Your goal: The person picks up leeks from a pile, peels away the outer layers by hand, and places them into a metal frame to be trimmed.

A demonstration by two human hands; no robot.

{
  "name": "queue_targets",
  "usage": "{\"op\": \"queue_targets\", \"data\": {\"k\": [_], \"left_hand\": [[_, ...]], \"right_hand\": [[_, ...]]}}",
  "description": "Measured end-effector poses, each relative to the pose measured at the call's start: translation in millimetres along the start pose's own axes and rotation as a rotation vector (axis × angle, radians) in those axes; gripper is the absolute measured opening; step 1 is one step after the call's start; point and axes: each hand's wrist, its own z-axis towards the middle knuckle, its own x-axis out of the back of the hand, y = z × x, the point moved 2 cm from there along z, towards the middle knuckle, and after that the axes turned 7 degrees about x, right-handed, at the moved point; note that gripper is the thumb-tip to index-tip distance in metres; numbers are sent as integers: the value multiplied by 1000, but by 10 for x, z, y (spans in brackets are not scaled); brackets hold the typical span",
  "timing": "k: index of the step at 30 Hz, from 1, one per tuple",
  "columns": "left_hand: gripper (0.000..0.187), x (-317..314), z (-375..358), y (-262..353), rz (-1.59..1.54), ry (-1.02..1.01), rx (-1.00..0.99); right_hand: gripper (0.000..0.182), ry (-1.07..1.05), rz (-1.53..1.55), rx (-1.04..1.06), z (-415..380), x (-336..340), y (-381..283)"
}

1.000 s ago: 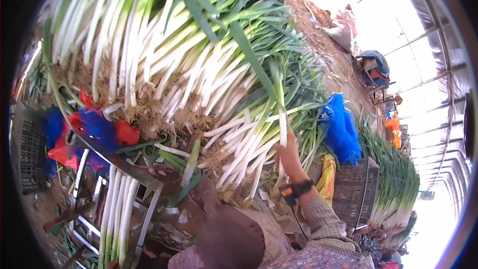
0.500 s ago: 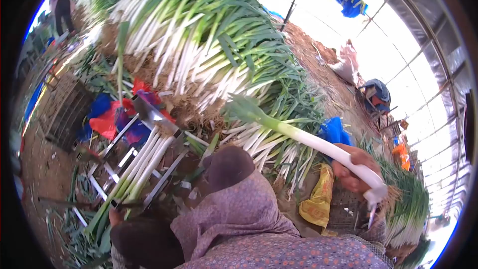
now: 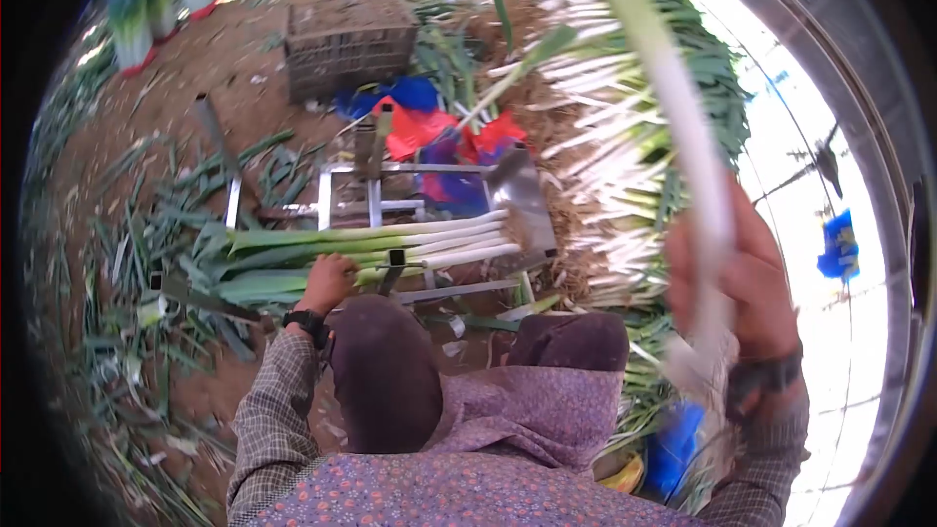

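My right hand [image 3: 750, 278] is closed around the white shank of a large leek [image 3: 669, 68], raised on the right and smeared by motion. The leek's green end runs up past the top of the view, its root end pointing down. Several leeks [image 3: 459, 242] lie side by side on a metal frame [image 3: 374, 200], with their roots against an upright metal plate [image 3: 522, 197]. My left hand [image 3: 332, 281] has its fingers curled on the green part of the nearest leeks, beside a short dark post [image 3: 394, 268] of the frame.
A big pile of leeks [image 3: 610, 137] fills the right side. Behind the frame are a crate [image 3: 349, 44] and red and blue plastic bags [image 3: 415, 127]. Cut leaves [image 3: 137, 332] litter the ground on the left. Bundled leeks [image 3: 146, 0] stand at the far left.
The head view has turned, so the frame now lies across the middle. My right hand has lifted the leek, which has swung from slanting to nearly upright. My left hand remains at the leeks' greens.
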Motion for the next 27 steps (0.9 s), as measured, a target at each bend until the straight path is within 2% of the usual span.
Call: {"op": "queue_targets", "data": {"k": [2,4,6,7,8,10,12,13,15,17,20,23,26,27], "left_hand": [[15,69,-54,123,-11,42,40],[16,120,-56,179,-16,63,68],[17,129,-61,191,-21,53,90],[17,183,-58,240,-20,39,99],[17,190,-60,242,-30,50,96],[18,184,-47,248,-52,75,83],[19,236,-23,298,-45,56,109],[19,241,-16,309,-42,39,129],[19,257,10,341,-43,5,164],[20,305,44,376,-49,-35,191],[19,388,149,467,-322,45,336],[20,556,556,563,-187,138,208],[22,445,1192,390,-9,223,19],[24,369,1373,308,62,250,-32]], "right_hand": [[69,-134,-100,-85,731,70,491],[67,-305,-262,-64,1349,76,982],[62,-413,-237,-27,1837,-8,1502],[58,-454,-363,2,2020,-113,1736],[53,-468,-291,23,2162,-205,2048],[53,-537,-307,50,2392,-304,2747],[40,-571,-240,-65,2512,-360,3379],[38,-573,-307,-15,2548,-363,3668],[39,-628,-482,-93,2622,-251,4247],[40,-644,-600,-138,2643,-115,4533],[39,-546,-594,-95,2617,292,4847],[40,-572,-827,-242,2451,593,4838],[35,-548,-851,108,2279,734,5075],[33,-543,-836,23,2281,755,5091]]}}
